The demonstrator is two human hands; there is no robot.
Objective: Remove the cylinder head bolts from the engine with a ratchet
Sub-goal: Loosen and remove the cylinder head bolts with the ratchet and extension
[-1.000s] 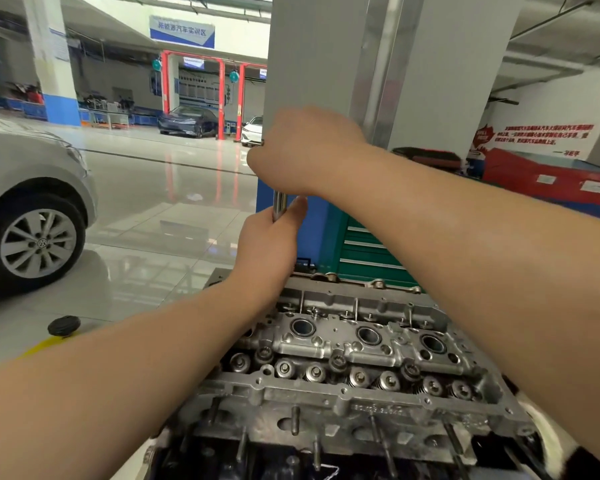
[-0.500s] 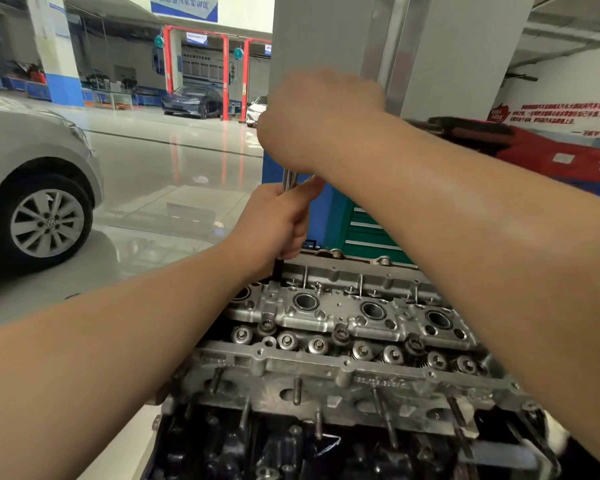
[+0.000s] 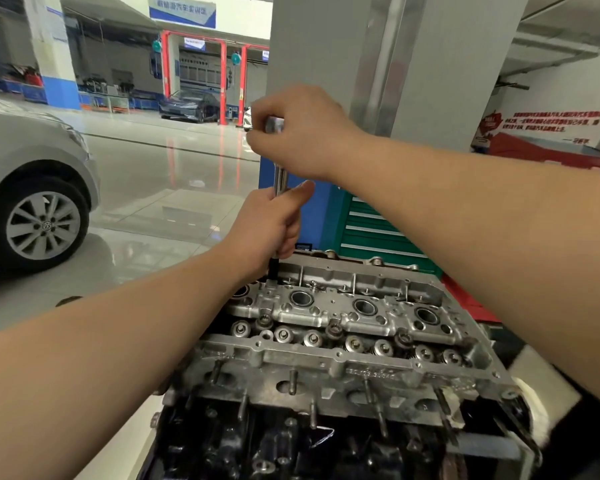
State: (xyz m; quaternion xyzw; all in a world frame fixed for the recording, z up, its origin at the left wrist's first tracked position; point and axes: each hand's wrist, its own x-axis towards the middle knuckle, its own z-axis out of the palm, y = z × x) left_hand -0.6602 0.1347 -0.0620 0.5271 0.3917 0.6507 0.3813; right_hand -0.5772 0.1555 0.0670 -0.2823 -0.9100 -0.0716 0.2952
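A bare aluminium cylinder head (image 3: 340, 320) tops the engine in the lower middle of the head view, with three round plug wells and rows of valve springs showing. A chrome ratchet with a long extension (image 3: 280, 178) stands upright over the head's far left corner, its dark socket end (image 3: 273, 268) down at the head. My right hand (image 3: 302, 133) grips the ratchet's top, where a chrome end shows between the fingers. My left hand (image 3: 271, 223) is curled round the extension lower down, thumb up. The bolt under the socket is hidden.
A silver car (image 3: 32, 188) is parked at the left on a glossy floor. A grey pillar (image 3: 395, 64) rises right behind the engine, with a green tool cabinet (image 3: 371, 230) at its foot. Red equipment (image 3: 534, 150) stands at the right. Studs stick out of the head's near side.
The view has tipped down, so the engine fills more of the frame. My right hand has turned on the ratchet's top and the chrome end now shows. My left hand still holds the extension.
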